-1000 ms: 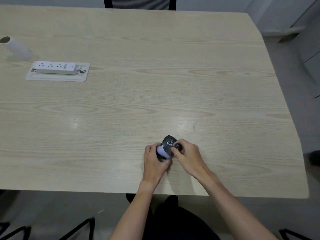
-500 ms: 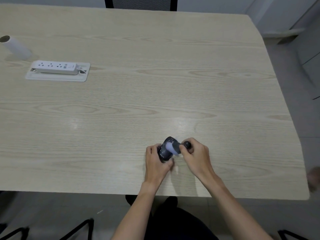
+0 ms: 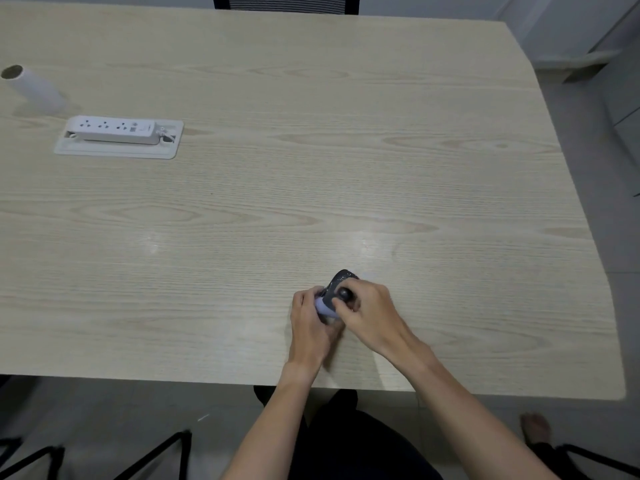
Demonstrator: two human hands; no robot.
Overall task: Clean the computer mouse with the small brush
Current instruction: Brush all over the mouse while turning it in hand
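Both hands are seen working together at the near edge of the tabletop (image 3: pixel 311 168), right of its middle. The left hand (image 3: pixel 309 318) is wrapped around the computer mouse (image 3: pixel 341 280), its fingers closed on the near end and left flank so that only the dark far end of the mouse is left showing beyond the knuckles. The mouse appears to be tipped up off the tabletop rather than lying flat, though the hands cover too much of it for this to be certain. The right hand (image 3: pixel 372 315) is closed on the small brush (image 3: pixel 334 301), whose dark round handle end is seen between thumb and fingers just over the mouse. A pale lilac, blurred tuft, taken to be the bristles, is pressed against the near left part of the mouse, beside the left hand's fingertips.

Relative to the mouse, a white power strip (image 3: pixel 114 130) is found far off to the left and further away, lying in a shallow white recessed tray (image 3: pixel 117 152) set into the tabletop. Further left still, beyond the strip, a white cardboard tube (image 3: pixel 34 88) is stood tilted in this view, its open end turned up. Behind the far edge of the tabletop, the back of a dark chair (image 3: pixel 284 1) is partly seen.
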